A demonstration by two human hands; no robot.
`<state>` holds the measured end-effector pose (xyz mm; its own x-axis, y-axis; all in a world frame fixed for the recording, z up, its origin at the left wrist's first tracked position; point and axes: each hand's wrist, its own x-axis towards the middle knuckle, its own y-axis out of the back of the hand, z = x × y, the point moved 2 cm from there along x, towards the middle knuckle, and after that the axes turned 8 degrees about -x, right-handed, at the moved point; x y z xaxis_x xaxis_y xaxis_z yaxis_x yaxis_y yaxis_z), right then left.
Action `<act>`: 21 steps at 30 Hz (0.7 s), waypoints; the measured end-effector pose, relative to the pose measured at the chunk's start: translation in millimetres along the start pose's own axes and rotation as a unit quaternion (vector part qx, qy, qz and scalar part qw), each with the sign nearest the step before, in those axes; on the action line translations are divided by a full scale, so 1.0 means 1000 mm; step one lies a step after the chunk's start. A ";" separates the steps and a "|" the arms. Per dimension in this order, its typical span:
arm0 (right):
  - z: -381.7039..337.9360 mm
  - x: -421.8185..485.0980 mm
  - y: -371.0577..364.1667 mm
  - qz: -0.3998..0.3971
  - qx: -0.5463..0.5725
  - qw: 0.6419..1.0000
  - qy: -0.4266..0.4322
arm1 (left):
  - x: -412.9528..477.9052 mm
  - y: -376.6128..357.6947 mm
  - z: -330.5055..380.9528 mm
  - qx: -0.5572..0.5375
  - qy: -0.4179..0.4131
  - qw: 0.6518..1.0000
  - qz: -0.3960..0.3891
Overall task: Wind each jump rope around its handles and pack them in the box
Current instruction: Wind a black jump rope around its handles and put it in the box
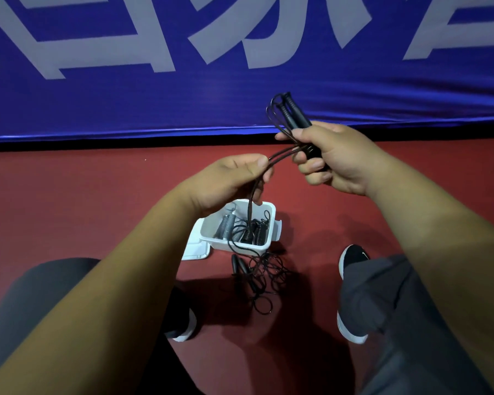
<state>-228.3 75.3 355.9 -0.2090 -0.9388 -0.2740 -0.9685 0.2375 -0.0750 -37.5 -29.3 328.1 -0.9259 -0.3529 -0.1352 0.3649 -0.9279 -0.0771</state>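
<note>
My right hand (334,158) grips the two black handles (293,115) of a jump rope, held together and pointing up and away. Its thin black cord (283,153) loops around the handle tops and runs left to my left hand (231,178), which pinches it between thumb and fingers. From there the cord hangs down into the white box (271,223) on the floor. Inside the box lie wound black ropes and a grey coiled item. Another black jump rope (257,277) lies loose and tangled on the floor just in front of the box.
A white lid (194,249) lies beside the box on its left. The floor is red (69,201). A blue banner with pale lettering (183,95) runs along the back. My legs and black shoes (351,260) flank the box and the loose rope.
</note>
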 end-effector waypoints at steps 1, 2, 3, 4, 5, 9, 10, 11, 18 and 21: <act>0.000 -0.001 0.000 0.000 0.011 1.000 -0.003 | -0.001 -0.002 0.005 -0.003 -0.004 1.000 -0.016; 0.000 -0.001 0.000 -0.001 0.024 1.000 -0.007 | -0.001 -0.004 0.008 -0.006 -0.003 1.000 -0.028; 0.001 -0.001 0.000 -0.002 0.038 0.999 -0.010 | -0.002 -0.006 0.011 0.000 0.003 0.999 -0.040; 0.001 -0.001 -0.001 0.000 0.049 0.999 -0.014 | -0.003 -0.008 0.014 0.021 0.012 0.998 -0.050; 0.002 -0.001 -0.001 0.005 0.056 0.998 -0.020 | -0.004 -0.009 0.016 0.049 0.021 0.997 -0.054; 0.004 0.001 -0.006 0.016 0.077 0.996 -0.047 | -0.010 -0.005 0.022 0.144 0.029 0.988 -0.049; 0.004 0.001 -0.008 0.016 0.084 0.995 -0.050 | -0.011 -0.004 0.023 0.162 0.024 0.985 -0.048; 0.004 0.002 -0.009 0.016 0.091 0.994 -0.052 | -0.013 -0.002 0.025 0.177 0.020 0.983 -0.051; 0.006 0.005 -0.017 -0.011 0.093 0.993 -0.071 | -0.011 0.021 0.018 0.306 0.053 0.949 -0.054; 0.005 0.001 -0.018 -0.052 0.066 0.994 -0.066 | -0.010 0.027 0.004 0.334 0.100 0.937 -0.006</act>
<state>-210.5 71.0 352.2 -0.0808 -0.9208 -0.3815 -0.9558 0.1801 -0.2322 -18.7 -51.7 331.2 -0.8685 -0.3734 -0.3260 0.1487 -0.8236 0.5473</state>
